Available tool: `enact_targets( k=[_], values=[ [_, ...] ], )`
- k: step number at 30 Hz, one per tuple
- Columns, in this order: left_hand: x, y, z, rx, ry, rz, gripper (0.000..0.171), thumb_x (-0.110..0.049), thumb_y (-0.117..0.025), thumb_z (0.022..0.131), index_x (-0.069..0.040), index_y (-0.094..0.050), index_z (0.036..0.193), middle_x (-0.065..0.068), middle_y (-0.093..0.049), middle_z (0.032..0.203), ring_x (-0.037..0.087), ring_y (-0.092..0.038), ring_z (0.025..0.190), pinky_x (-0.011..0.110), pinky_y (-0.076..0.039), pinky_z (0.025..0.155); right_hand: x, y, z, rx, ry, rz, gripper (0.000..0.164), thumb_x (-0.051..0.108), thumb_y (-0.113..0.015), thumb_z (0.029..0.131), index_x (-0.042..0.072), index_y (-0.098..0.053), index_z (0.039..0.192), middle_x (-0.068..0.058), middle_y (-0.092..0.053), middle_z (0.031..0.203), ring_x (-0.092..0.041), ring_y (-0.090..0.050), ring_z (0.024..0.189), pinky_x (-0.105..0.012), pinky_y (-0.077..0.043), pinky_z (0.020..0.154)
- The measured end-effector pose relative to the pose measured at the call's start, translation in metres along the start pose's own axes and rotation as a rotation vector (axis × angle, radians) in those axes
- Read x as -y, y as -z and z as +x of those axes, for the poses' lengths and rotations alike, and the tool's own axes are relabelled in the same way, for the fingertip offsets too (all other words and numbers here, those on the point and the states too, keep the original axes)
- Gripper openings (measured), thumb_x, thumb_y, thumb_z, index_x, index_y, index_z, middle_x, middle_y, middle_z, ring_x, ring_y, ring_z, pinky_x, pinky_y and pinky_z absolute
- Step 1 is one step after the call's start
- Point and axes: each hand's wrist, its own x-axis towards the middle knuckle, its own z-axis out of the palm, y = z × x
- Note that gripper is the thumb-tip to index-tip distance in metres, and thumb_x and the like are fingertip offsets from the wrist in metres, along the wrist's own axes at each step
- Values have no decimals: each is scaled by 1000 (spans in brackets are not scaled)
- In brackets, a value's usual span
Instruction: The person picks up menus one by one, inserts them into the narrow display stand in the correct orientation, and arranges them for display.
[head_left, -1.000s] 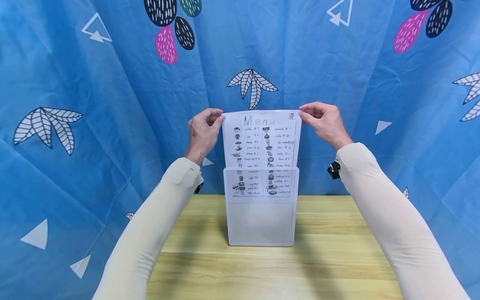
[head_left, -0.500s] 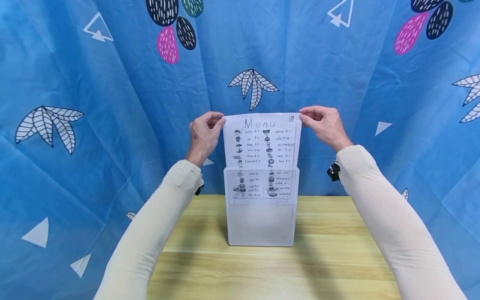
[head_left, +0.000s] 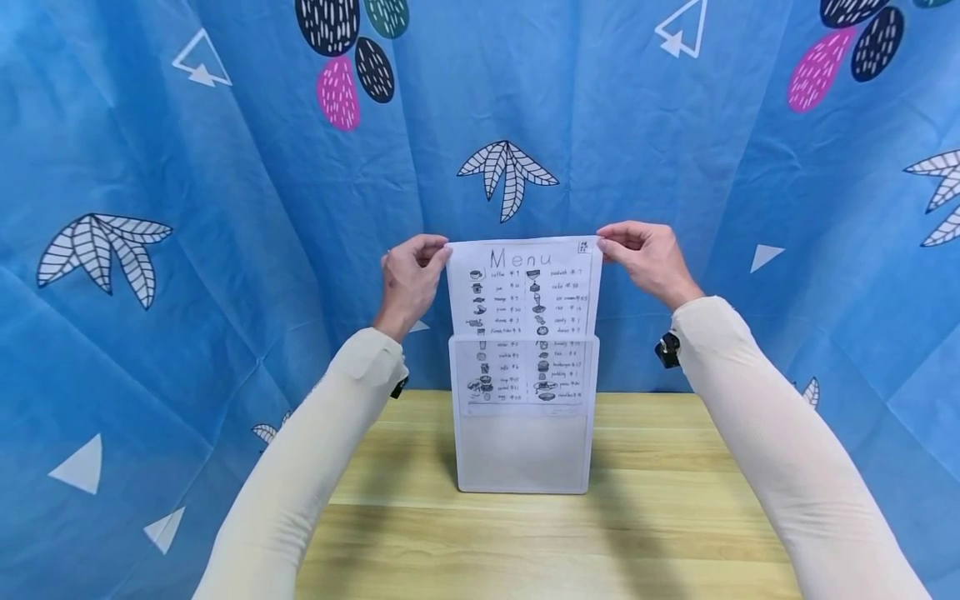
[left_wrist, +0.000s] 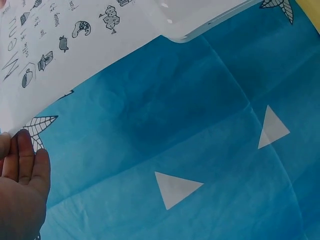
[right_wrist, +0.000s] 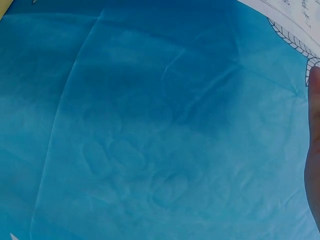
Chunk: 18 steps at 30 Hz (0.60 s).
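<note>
A white paper menu (head_left: 525,287) with drawings and prices stands upright, its lower part inside a clear plastic sleeve holder (head_left: 522,454). My left hand (head_left: 411,279) pinches its top left corner between thumb and fingers. At the top right corner, my right hand (head_left: 651,260) pinches the sheet the same way. The paper's bottom edge shows through the holder, roughly midway down it. In the left wrist view, the left hand (left_wrist: 24,185) grips the corner of the menu (left_wrist: 75,55). Only part of a finger of the right hand (right_wrist: 314,145) appears in the right wrist view.
The holder stands on a light wooden table (head_left: 660,500). Close behind hangs a blue patterned curtain (head_left: 637,150), which also runs along both sides. Both forearms wear pale sleeves, with a small black device (head_left: 667,348) at the right wrist.
Both hands have moved down a little with the menu, and its bottom edge sits slightly deeper in the holder. The holder has stayed in place.
</note>
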Motion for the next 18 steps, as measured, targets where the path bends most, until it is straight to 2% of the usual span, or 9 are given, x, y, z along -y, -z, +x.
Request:
enact_targets(
  k=[7,15,18],
  values=[
    [2,-1,-2,1,3,2,25,-18,-64,99,-2,-71,117,14,-71,104,24,-66,92,38,-55,82,-4,-1,-1,-1,17,-8,28,23,-67,98,3,-72,117,-10,-74,106,-11,-70,86,-26,-51,85],
    [4,-4,-5,-2,7,3,23,-18,-65,99,-4,-72,116,13,-72,103,24,-66,91,38,-55,82,-8,-2,-3,4,11,-23,27,23,-66,98,4,-72,116,-13,-73,106,-23,-70,92,-26,-50,83],
    [6,-5,-6,3,7,-2,23,-18,-65,99,-3,-72,116,13,-71,103,23,-66,91,38,-55,82,-10,-3,-4,8,9,-25,27,23,-65,99,3,-72,116,-13,-73,108,-24,-71,93,-26,-51,84]
  ],
)
